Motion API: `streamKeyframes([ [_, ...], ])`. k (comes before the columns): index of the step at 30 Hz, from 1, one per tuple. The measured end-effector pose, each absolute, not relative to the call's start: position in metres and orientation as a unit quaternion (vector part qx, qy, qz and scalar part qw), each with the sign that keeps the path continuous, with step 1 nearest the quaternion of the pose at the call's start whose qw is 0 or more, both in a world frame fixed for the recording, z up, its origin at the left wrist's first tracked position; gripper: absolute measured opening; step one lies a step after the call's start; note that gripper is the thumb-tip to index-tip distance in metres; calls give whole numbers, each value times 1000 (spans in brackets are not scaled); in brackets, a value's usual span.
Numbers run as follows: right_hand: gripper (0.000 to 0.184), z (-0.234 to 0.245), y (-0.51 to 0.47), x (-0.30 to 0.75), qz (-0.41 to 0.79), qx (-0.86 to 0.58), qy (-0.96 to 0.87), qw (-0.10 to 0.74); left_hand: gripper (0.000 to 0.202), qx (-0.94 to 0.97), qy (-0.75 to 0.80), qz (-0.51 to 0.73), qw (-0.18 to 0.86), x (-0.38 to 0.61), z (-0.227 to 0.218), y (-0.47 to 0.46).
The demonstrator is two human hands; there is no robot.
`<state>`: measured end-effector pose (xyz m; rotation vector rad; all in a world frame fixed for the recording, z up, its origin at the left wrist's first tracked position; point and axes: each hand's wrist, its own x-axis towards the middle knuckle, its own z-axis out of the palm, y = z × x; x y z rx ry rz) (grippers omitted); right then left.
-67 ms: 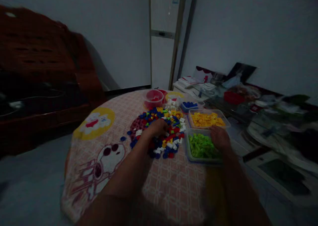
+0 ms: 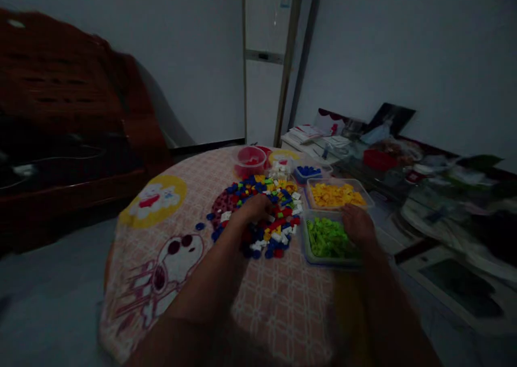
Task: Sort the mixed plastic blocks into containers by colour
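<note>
My left hand (image 2: 257, 209) reaches into a mixed pile of toy building bricks (image 2: 278, 230) in red, blue, white, yellow and green. Its fingers are curled down together, and a white brick shows by the fingertips; what they grip is hidden. Over the right part of a clear box of green bricks (image 2: 326, 237) is my right hand (image 2: 358, 224), near the front edge of a box of yellow bricks (image 2: 337, 195). The right fingers are closed together, and I cannot make out anything in them.
Behind the pile stand a clear round tub with red pieces (image 2: 249, 161) and a box of blue bricks (image 2: 307, 172). White bricks (image 2: 280, 169) lie between them. A patterned cloth (image 2: 278, 302) covers the round table. A cluttered glass table (image 2: 388, 184) stands at right, a wooden bench (image 2: 72, 103) at left.
</note>
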<state>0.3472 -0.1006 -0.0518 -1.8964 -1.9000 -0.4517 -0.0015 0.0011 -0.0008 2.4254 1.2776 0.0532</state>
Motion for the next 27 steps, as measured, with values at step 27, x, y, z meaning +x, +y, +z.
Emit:
streamKeyframes([
  [27, 39, -19, -64, 284, -30, -671, -735, 96, 9, 669, 472, 359, 449, -15, -46, 36],
])
